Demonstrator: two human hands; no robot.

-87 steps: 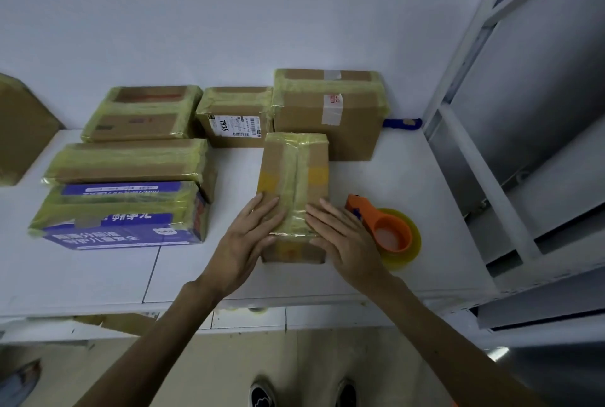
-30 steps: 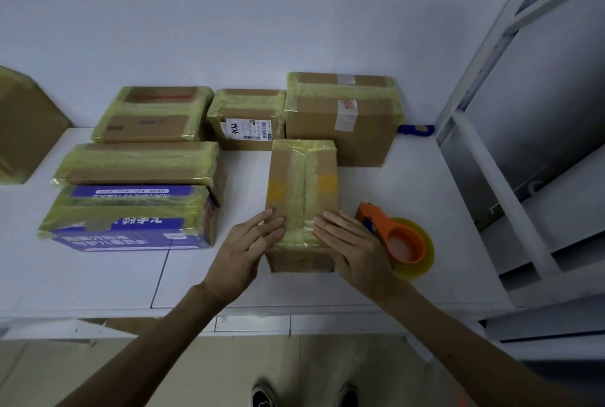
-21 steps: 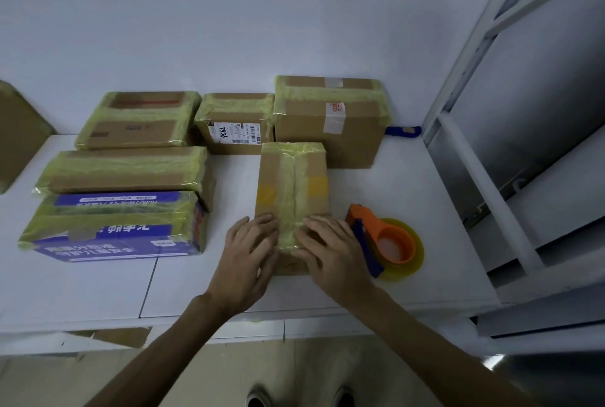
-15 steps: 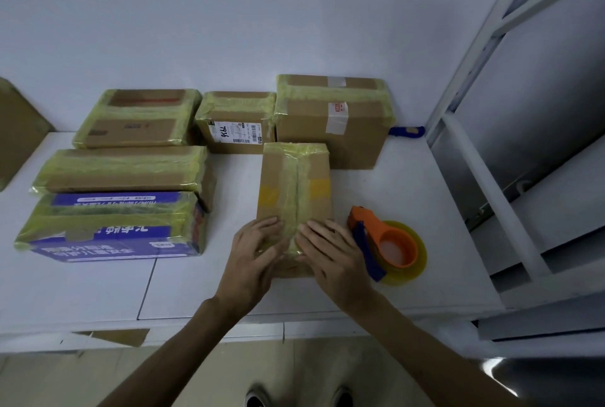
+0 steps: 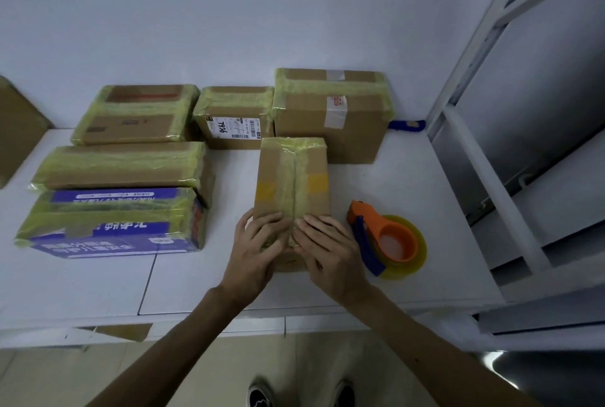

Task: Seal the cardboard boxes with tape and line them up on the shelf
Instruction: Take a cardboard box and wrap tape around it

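Observation:
A small brown cardboard box [image 5: 292, 177] with yellowish tape down its middle seam lies lengthwise on the white shelf [image 5: 425, 210]. My left hand [image 5: 258, 249] and my right hand [image 5: 327, 252] lie flat on its near end, fingers pressing the tape on either side of the seam. An orange tape dispenser [image 5: 386, 236] with a yellowish roll sits just right of the box, beside my right hand.
Taped boxes line the back and left: a tall brown box [image 5: 330, 112], a labelled box [image 5: 234, 118], a flat box [image 5: 134, 115], another flat box [image 5: 121, 164] and a blue printed box [image 5: 111, 220]. A white metal frame [image 5: 484, 158] rises at the right.
Both hands have slid toward the near end of the box and closer to each other along the seam. The box and dispenser stay in place.

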